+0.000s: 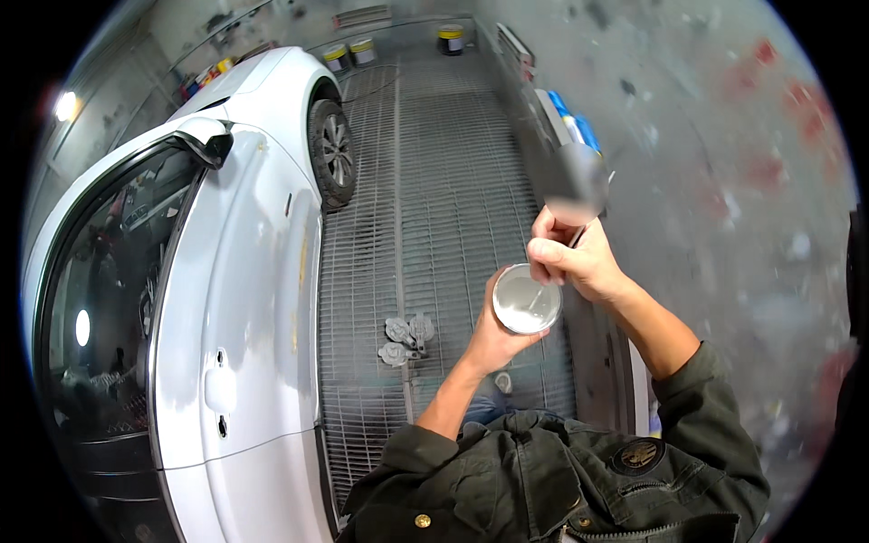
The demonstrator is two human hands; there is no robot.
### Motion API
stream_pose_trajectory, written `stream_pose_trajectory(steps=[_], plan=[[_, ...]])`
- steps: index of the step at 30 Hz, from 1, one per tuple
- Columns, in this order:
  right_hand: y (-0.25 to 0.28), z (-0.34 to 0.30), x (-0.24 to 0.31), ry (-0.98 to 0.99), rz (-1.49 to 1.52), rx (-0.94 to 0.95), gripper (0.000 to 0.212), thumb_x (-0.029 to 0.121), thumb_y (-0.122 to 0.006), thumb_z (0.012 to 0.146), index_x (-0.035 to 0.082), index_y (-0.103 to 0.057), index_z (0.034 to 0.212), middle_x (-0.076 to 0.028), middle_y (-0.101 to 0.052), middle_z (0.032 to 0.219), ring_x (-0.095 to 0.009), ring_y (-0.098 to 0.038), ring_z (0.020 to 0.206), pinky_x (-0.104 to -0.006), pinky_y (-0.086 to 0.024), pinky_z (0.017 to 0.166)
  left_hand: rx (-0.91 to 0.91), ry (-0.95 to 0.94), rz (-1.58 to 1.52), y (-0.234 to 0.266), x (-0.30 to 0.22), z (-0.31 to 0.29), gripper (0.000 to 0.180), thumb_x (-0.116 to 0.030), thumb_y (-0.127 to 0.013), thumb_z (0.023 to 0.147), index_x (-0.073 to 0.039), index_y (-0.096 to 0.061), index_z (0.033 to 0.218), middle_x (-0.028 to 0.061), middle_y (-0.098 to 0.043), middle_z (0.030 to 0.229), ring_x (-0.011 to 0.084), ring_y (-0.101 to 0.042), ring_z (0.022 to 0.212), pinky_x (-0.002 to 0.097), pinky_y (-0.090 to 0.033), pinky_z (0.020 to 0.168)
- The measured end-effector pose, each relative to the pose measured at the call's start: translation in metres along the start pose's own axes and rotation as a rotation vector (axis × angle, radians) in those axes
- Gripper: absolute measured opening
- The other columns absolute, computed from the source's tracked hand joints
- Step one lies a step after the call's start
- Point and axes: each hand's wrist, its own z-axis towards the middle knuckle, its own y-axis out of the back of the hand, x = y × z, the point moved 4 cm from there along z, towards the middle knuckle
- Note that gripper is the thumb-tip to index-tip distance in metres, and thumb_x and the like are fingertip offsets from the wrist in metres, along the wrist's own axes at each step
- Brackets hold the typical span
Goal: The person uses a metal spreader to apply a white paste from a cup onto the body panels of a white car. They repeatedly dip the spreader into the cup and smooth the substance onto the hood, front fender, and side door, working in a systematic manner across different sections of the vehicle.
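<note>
Steadily, left hand (493,340) wraps the round whitish cup (512,277), best kept level, right hand (584,259) pinching a slender grey stick (577,237) over it.

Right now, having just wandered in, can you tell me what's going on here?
A person is standing beside a white car on a grated floor. Their left hand holds a cup with pale liquid inside. Their right hand pinches a thin stick above the cup, its lower end seeming to reach inside. The car, on the person's left, has dull grey patches on its side.
</note>
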Motion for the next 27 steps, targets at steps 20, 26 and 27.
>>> stream_pose_trajectory(steps=[20,26,27], plan=[[0.099,0.574,-0.003,0.329,-0.697,0.403,0.024,0.022,-0.079,0.082,-0.001,-0.07,0.083,-0.005,-0.064,0.06,-0.009,-0.058,0.053,-0.0256,-0.043,0.048,-0.47,-0.134,0.397,0.316,-0.019,0.445,0.088,-0.013,-0.093,0.058,0.0,-0.043,0.129,0.0097,-0.057,0.119,0.0193,-0.057,0.112,0.0332,-0.048,0.097],[0.055,0.713,-0.06,0.51,-0.691,0.713,0.022,0.021,-0.069,0.09,-0.001,-0.066,0.088,-0.012,-0.062,0.064,-0.017,-0.061,0.057,-0.0309,-0.047,0.053,-0.766,-0.041,0.443,0.419,0.006,0.507,0.08,-0.017,-0.093,0.059,-0.001,-0.051,0.125,0.0077,-0.063,0.113,0.0196,-0.062,0.105,0.0334,-0.049,0.093],[0.05,0.738,-0.058,0.473,-0.694,0.71,0.022,0.022,-0.068,0.09,0.0,-0.065,0.09,-0.011,-0.062,0.064,-0.019,-0.06,0.056,-0.0324,-0.047,0.054,-0.806,-0.041,0.479,0.43,0.005,0.517,0.079,-0.016,-0.093,0.059,-0.002,-0.052,0.125,0.0077,-0.063,0.112,0.0194,-0.062,0.104,0.0332,-0.049,0.092]])
